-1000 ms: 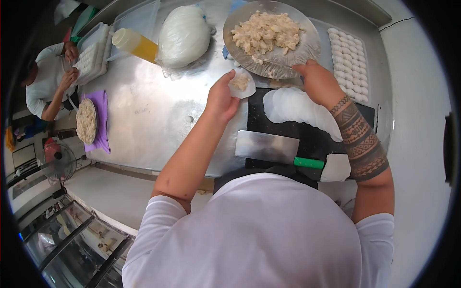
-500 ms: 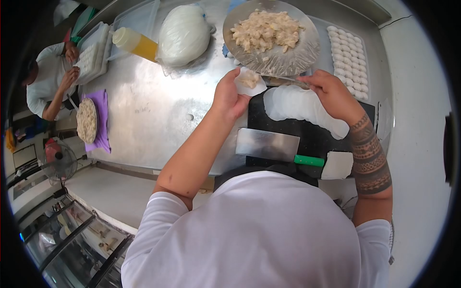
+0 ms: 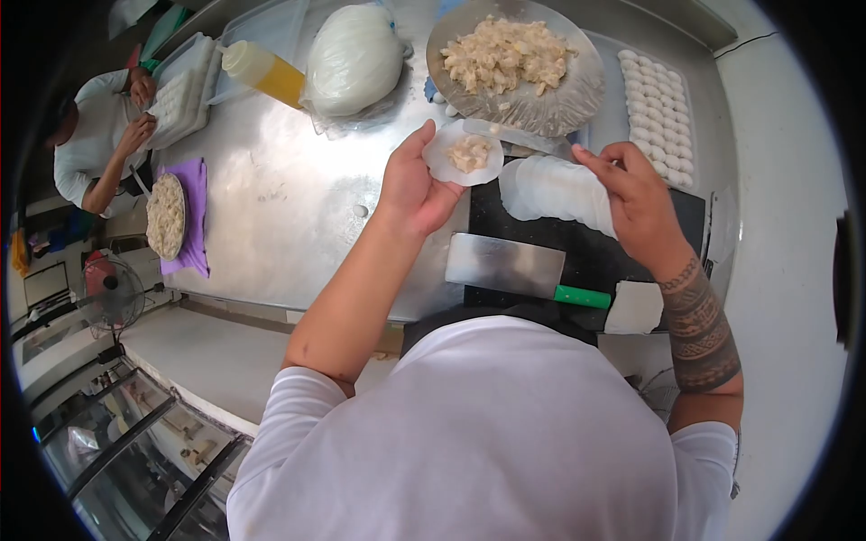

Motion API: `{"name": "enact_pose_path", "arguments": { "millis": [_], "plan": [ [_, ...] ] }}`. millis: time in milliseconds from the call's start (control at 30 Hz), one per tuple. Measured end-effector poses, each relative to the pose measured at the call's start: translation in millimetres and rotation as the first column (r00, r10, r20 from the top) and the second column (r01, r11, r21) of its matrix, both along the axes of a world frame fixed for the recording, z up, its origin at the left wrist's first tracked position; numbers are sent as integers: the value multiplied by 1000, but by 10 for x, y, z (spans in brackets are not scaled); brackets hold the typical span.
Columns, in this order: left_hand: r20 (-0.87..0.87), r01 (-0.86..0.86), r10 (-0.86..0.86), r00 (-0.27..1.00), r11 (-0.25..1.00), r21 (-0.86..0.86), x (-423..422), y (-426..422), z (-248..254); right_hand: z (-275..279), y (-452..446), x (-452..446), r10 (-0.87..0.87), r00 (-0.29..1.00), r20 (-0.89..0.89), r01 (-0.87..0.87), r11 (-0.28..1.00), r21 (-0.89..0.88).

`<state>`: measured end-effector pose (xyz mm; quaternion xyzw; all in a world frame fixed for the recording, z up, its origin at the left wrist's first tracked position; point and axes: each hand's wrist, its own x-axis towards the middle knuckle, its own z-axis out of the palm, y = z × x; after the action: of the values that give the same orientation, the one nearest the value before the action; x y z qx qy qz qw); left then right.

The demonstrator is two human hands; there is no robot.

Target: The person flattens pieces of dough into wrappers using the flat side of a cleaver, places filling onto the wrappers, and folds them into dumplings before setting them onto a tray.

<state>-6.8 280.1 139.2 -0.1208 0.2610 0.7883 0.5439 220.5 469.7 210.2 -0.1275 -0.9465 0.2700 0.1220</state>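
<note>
On my left hand (image 3: 413,191) lies a round white dumpling wrapper (image 3: 437,164), its edge held by the fingers and thumb. A lump of pale, chunky filling (image 3: 470,154) sits in its middle. My right hand (image 3: 639,198) grips a flat metal spreader (image 3: 532,141), whose blade points left, just past the wrapper's edge. Below that blade, a row of overlapping white wrappers (image 3: 555,191) lies on a black board (image 3: 492,215), partly covered by my right hand. Beyond both hands, a round metal tray (image 3: 532,113) bears a heap of the same filling (image 3: 507,56).
A cleaver (image 3: 505,263) with a green handle lies near me beside a folded white cloth (image 3: 635,307). Rows of dumplings (image 3: 657,117) fill a tray at right. A filled bag (image 3: 354,61) and an oil bottle (image 3: 263,74) stand back left. A co-worker (image 3: 99,135) works at far left.
The spreader's blade has come up into view, away from the filling on the wrapper. My left hand has tilted the wrapper flatter towards me and shifted slightly left.
</note>
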Motion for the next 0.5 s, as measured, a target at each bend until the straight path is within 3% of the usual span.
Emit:
{"name": "enact_pose_path", "arguments": {
  "millis": [100,200,300,400,500],
  "plan": [
    [-20,31,-30,999,998,59,9,-22,89,-85,26,-14,60,996,71,-59,998,-16],
    [-3,19,-19,1000,998,59,-21,-90,138,195,74,-17,45,996,71,-58,980,189],
    [-11,30,-30,1000,998,63,-21,-143,203,233,21,-115,158,986,-51,-142,964,226],
    [-81,8,-6,997,1000,23,6,-193,288,67,191,-223,154,988,-13,-143,942,305],
    [-173,-65,56,983,997,-47,-11,-278,278,134,407,-353,-75,990,117,51,980,194]
  ]
}}
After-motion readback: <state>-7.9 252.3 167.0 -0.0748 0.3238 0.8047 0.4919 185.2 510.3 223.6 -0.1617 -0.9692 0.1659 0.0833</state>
